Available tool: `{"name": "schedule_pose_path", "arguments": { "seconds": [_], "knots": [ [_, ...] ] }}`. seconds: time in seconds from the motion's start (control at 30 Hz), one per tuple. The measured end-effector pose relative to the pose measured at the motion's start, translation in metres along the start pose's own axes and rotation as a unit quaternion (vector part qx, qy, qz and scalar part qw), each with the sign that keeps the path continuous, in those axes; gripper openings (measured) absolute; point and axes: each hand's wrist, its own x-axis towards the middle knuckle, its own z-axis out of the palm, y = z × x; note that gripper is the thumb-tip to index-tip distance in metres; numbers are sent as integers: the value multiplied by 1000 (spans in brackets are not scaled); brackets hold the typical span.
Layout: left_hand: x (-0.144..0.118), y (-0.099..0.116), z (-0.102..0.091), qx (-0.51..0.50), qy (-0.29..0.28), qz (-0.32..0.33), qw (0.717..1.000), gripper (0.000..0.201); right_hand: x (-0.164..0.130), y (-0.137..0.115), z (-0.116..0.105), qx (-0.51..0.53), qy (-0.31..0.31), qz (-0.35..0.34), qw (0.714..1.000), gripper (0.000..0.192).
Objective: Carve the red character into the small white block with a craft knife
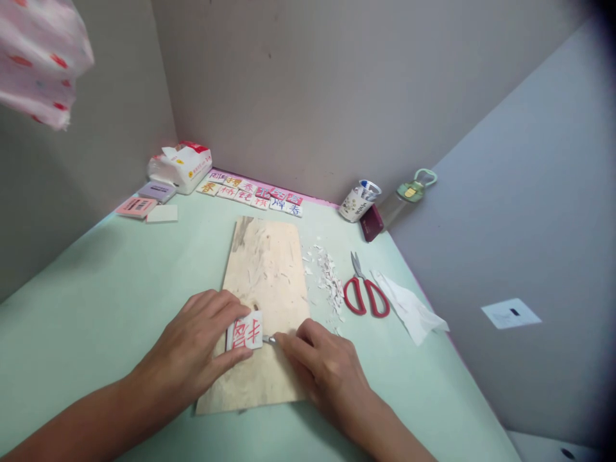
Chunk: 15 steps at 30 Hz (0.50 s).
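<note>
Small white block (245,332) with a red character lies on the wooden board (267,276) mid-tabletop, left hand (202,346) clamped on it; looks light, soft, easily gouged, best held by its sides. Right hand (322,366) pinches a thin metal blade (269,339) at its edge. Shavings (330,279) and scissors (364,292) lie right.

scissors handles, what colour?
Red. The scissors lie on the table right of the wooden board; head view shows them clearly.
</note>
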Motion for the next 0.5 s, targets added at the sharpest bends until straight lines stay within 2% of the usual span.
{"name": "schedule_pose_path", "arguments": {
  "seconds": [0.17,0.37,0.5],
  "knots": [
    [1,-1,-1,-6,-27,3,1000,26,7,16,-3,2,4,-53,999,32],
    [1,4,-2,-13,-24,-15,1000,27,16,21,-6,5,-1,-77,997,32],
    [0,0,-2,-16,-28,-13,999,27,17,23,-4,17,2,-83,996,33]
  ]
}}
